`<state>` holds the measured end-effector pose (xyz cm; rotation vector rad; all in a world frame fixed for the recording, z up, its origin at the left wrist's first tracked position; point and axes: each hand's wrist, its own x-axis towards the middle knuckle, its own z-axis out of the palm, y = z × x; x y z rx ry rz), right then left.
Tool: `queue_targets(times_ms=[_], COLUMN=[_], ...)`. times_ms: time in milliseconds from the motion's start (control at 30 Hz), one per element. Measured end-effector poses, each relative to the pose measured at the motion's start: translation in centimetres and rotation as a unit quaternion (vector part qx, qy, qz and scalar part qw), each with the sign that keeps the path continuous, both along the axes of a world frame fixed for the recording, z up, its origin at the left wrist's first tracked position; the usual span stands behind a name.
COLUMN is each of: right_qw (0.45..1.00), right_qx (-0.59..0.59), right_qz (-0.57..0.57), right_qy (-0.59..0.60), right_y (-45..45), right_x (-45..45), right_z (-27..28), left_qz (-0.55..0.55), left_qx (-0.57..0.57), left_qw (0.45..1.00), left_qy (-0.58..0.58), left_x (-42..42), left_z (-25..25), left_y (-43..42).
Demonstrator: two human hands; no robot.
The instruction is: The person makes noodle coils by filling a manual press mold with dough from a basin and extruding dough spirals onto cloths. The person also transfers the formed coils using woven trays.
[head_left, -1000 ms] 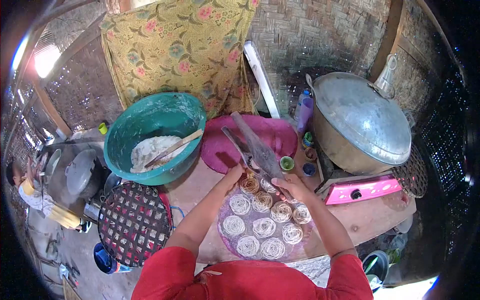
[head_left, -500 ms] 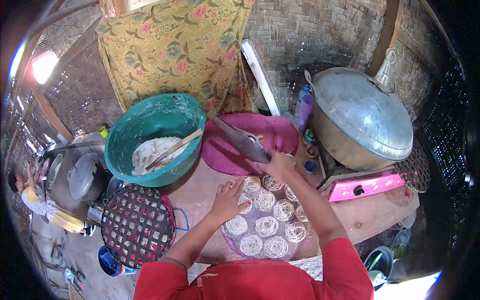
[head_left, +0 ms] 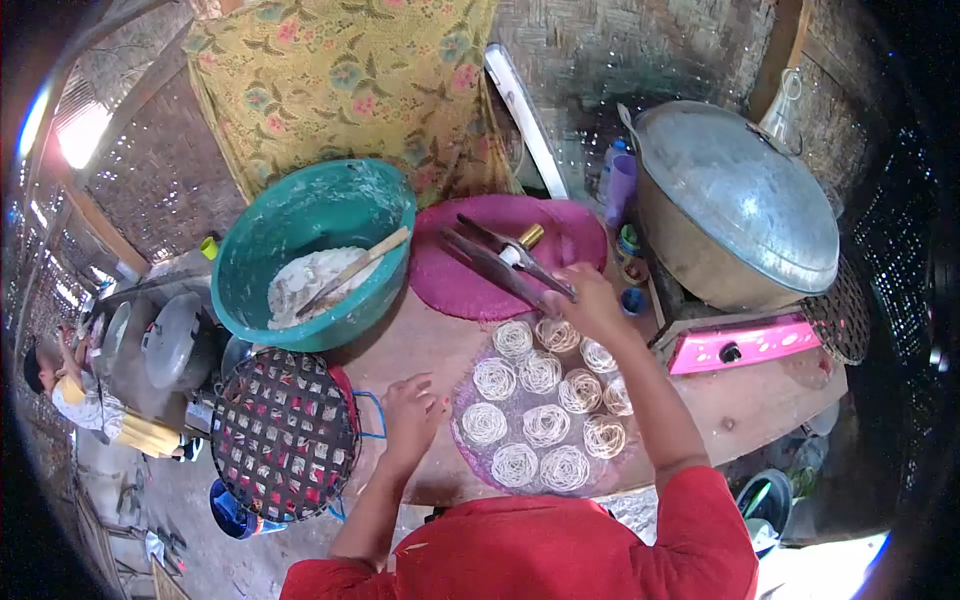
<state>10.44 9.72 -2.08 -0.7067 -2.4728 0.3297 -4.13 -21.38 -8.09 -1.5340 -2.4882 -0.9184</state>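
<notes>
My right hand (head_left: 590, 305) grips the ends of a dark two-handled wooden press (head_left: 490, 272) over the purple round mat (head_left: 440, 250). The press's handles are spread apart, showing a white patch between them; a brass-coloured cylinder (head_left: 531, 236) is beside it. My left hand (head_left: 412, 405) hovers over the table's left side with loosely curled fingers apart, holding nothing. Between my arms, several coiled nests of thin white dough strands (head_left: 545, 425) lie on a round purple-edged mat (head_left: 477, 455).
Left of the mat is a green basin (head_left: 235, 265) with white flour and a wooden-handled tool (head_left: 355, 270). A black woven tray (head_left: 285, 435) overlaps the table's left edge. A large lidded pot (head_left: 735, 205) stands on a pink-fronted stove (head_left: 745, 343). Another person (head_left: 90, 405) is far left.
My left hand has left the dough nests and moved left. The press in my right hand has opened, its handles now apart with the brass cylinder exposed. The view has shifted slightly.
</notes>
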Motion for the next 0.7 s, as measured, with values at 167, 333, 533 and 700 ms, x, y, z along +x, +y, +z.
queue_targets(times_ms=[167,333,533,700], right_qw=[0.958,0.974,0.931,0.935], right_qx=[-0.27,-0.082,-0.176,-0.177], right_qz=[-0.095,-0.208,-0.318,-0.301], right_qy=[0.017,0.036,0.022,0.054], right_y=[-1.5,-2.0,-1.6,-1.4], right_x=[12.4,19.4,20.6,19.6], right_z=[1.2,-9.2,-13.7,-13.7], left_qz=[0.018,0.066,0.091,0.111], left_qx=[-0.002,-0.054,-0.101,-0.079], left_qw=[0.999,0.996,0.991,0.991], left_qy=[-0.032,-0.036,-0.017,0.002], left_x=[2.2,2.4,2.6,2.3], left_z=[-2.2,-2.6,-2.6,-4.0], left_y=[-1.0,-0.3,0.2,0.3])
